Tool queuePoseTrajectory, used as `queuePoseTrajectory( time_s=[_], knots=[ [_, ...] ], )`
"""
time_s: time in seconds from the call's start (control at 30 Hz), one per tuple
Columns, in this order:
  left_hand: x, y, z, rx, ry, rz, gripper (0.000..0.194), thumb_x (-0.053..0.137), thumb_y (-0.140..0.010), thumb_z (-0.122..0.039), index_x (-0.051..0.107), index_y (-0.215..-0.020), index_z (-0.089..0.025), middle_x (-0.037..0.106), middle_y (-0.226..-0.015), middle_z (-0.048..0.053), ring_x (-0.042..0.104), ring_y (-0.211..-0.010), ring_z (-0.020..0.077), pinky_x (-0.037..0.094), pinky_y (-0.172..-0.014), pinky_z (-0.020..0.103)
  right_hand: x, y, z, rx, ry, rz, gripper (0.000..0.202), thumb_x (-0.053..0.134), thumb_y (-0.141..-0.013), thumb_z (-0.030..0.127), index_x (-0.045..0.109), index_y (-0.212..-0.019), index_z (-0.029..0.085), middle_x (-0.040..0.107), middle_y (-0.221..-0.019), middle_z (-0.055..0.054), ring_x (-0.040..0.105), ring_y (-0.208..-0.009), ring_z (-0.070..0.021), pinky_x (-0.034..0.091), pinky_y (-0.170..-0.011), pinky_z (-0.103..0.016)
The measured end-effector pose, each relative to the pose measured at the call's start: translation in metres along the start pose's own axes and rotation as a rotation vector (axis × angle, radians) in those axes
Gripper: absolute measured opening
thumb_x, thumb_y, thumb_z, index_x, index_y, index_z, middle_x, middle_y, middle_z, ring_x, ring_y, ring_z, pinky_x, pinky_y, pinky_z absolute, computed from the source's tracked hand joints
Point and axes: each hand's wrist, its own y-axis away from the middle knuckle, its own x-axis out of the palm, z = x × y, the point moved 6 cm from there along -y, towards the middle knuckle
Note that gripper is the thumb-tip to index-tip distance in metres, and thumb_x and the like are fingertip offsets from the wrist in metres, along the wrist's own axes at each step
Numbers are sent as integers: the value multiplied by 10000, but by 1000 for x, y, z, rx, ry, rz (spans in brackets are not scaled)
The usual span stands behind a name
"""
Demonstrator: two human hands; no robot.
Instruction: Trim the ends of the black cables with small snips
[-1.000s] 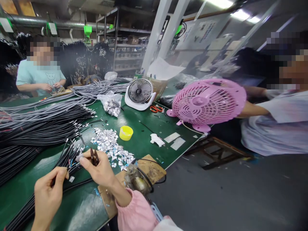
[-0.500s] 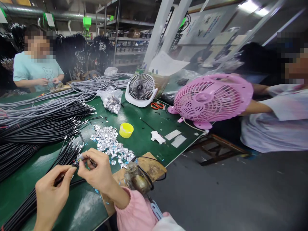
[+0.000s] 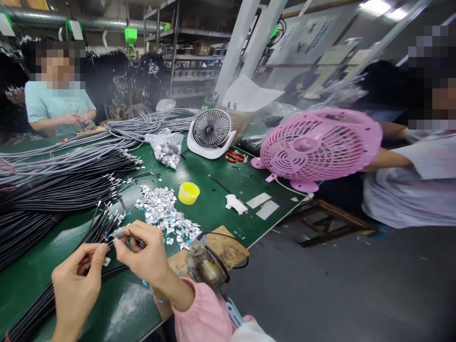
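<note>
My left hand (image 3: 76, 282) is closed in a pinch, with a dark cable partly hidden in its fingers. A small silvery foil piece (image 3: 106, 261) shows by its thumb tip. My right hand (image 3: 144, 249) pinches a small grey cylindrical piece (image 3: 118, 232), and fine coloured wires (image 3: 107, 235) show between the two hands. A thin dark item (image 3: 137, 239) sticks out among the right fingers; its kind is unclear. Behind both hands lies a bundle of black cables (image 3: 101, 228) with stripped ends. A pile of foil pieces (image 3: 167, 216) spreads beyond the right hand.
Grey cables (image 3: 142, 126) and a bag (image 3: 166, 149) lie farther back. A yellow ring-shaped container (image 3: 188, 193), a white fan (image 3: 210, 130), orange-handled scissors (image 3: 235, 156) and a pink fan (image 3: 317, 147) stand around. A metal device (image 3: 203, 263) sits on a board (image 3: 228, 244). Two people sit nearby.
My hands have moved slightly apart. The coloured wires and the foil piece by my left thumb show more clearly. The whole view has shifted a little.
</note>
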Motion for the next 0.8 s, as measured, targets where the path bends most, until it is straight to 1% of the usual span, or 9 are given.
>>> queuePoseTrajectory(
  time_s=[0.07, 0.13, 0.2, 0.27, 0.33, 0.4, 0.53, 0.67, 0.8],
  knots=[
    [1, 0, 1, 3, -6, 14, 229, 689, -757, -416, 685, -643, -217, 652, -527, -25, 618, -456, 141, 456, -418, 195, 2, 1, -1, 11, 7, 7, 114, 624, -717, 212, 656, -608, 195, 556, -594, 16, 417, -467, -94, 412, -473, -240],
    [1, 0, 0, 11, -17, 32, 233, 674, -765, -415, 671, -639, -218, 635, -527, -30, 595, -453, 135, 427, -407, 195, 3, 2, -3, 5, 34, 22, 216, 603, -728, 181, 555, -519, 204, 490, -555, 29, 402, -472, -94, 338, -452, -239],
    [1, -1, -3, 25, -30, 59, 260, 646, -781, -410, 635, -601, -223, 584, -502, -42, 546, -436, 122, 388, -394, 195, 7, 2, -5, -32, 57, 92, 307, 591, -738, 156, 450, -470, 209, 449, -533, 37, 397, -483, -95, 295, -456, -245],
    [0, -2, -8, 44, -43, 93, 338, 601, -814, -416, 566, -536, -227, 511, -472, -52, 471, -415, 108, 338, -380, 201, 8, 1, -4, -52, 62, 148, 328, 597, -727, 144, 414, -463, 209, 432, -517, 44, 391, -495, -97, 287, -475, -251],
    [1, -2, -12, 58, -50, 138, 414, 558, -850, -430, 487, -495, -229, 445, -459, -55, 393, -409, 102, 289, -369, 214, 6, -2, -5, 0, 36, 152, 283, 598, -716, 138, 461, -478, 208, 429, -507, 49, 396, -508, -100, 301, -497, -252],
    [2, -2, -13, 54, -49, 173, 455, 533, -875, -457, 430, -491, -235, 395, -464, -56, 338, -416, 105, 253, -361, 227, 4, -5, -9, 140, -34, 138, 201, 611, -713, 160, 557, -525, 202, 454, -512, 51, 399, -502, -99, 306, -492, -247],
    [2, -1, -11, 63, -35, 208, 484, 517, -893, -495, 409, -497, -239, 364, -473, -55, 315, -426, 111, 245, -358, 232, 7, -4, -14, 355, -179, 175, 106, 684, -697, 244, 673, -610, 184, 539, -535, 44, 419, -482, -90, 329, -462, -231],
    [4, 1, -10, 122, -55, 231, 457, 515, -907, -442, 472, -503, -231, 407, -464, -55, 346, -408, 104, 261, -357, 222, 8, -4, -14, 437, -221, 185, 110, 699, -679, 204, 672, -575, 179, 561, -512, 40, 461, -491, -97, 360, -444, -212],
    [2, 2, -7, 177, -108, 165, 329, 582, -874, -381, 624, -584, -230, 546, -500, -53, 479, -423, 100, 365, -410, 193, 4, -6, -16, 549, -195, 133, 151, 649, -641, 87, 608, -529, 180, 463, -426, 79, 404, -432, -76, 338, -411, -190]
  ],
)
